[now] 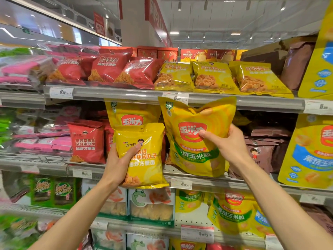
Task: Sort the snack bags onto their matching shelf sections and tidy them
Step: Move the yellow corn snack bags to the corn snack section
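My left hand (120, 160) grips a small yellow snack bag (144, 165) by its left edge, thumb on the front, in front of the middle shelf (207, 181). My right hand (228, 145) holds a large yellow baked-corn bag (194, 154) by its right side, thumb across the red logo; the bag's bottom sits at the middle shelf's front. Another large yellow corn bag (126, 114) stands behind the small one. Matching small yellow bags (210, 76) lie on the top shelf (126, 95), right of red noodle bags (110, 67).
Red noodle bags (87, 141) stand left on the middle shelf, brown bags (261, 150) to the right. Large yellow and blue corn bags (306, 152) hang at far right. The lower shelf holds green bags (52, 192), shrimp-cracker bags (151, 204) and more corn bags (232, 212).
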The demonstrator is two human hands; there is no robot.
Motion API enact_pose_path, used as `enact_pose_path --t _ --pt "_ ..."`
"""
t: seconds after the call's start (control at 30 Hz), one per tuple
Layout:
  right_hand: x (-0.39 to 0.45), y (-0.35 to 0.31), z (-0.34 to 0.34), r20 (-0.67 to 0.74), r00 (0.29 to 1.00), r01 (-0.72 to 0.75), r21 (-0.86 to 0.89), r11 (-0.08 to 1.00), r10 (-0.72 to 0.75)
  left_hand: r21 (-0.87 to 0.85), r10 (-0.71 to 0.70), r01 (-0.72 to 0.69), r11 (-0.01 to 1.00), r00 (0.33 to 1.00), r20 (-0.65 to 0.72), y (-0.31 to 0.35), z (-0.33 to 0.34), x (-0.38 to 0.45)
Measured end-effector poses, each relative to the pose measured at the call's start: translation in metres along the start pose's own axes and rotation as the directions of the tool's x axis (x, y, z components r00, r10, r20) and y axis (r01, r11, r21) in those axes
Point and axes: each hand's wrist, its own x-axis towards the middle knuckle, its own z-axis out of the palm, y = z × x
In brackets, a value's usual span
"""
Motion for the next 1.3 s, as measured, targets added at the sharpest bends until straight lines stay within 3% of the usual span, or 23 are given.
enact_pose_path --t 0.17,0.37,0.67,1.0,1.17,1.3 --pt "0.0 -0.026 -0.002 0.007 1.0 0.018 0.014 1.0 -0.018 -0.004 0.021 -0.021 1.0 1.0 0.011 0.008 -0.001 0.0" --pt "-0.025 -0.008 -0.044 -0.022 0.993 -0.112 0.033 0.993 0.112 -0.006 0.035 -0.035 0.999 0.998 0.047 0.008 0.012 -0.002" --pt "-0.056 0.033 -0.108 -0.041 0.955 -0.295 -0.005 0.955 0.295 0.013 0.017 -0.019 1.0 0.987 0.157 -0.002 0.083 0.003" --pt "-0.06 0.067 -0.125 -0.084 0.93 -0.353 0.069 0.933 0.358 0.046 -0.004 -0.003 0.999 0.987 0.159 -0.029 0.147 0.026" --pt "-0.053 0.082 -0.12 -0.111 0.926 -0.35 0.109 0.93 0.361 0.225 0.057 -0.085 0.971 0.99 0.127 -0.036 0.15 0.021" --pt "-0.048 0.088 -0.112 -0.111 0.926 -0.344 0.139 0.928 0.36 0.539 0.153 -0.152 0.829 0.987 0.044 -0.042 0.146 0.014"
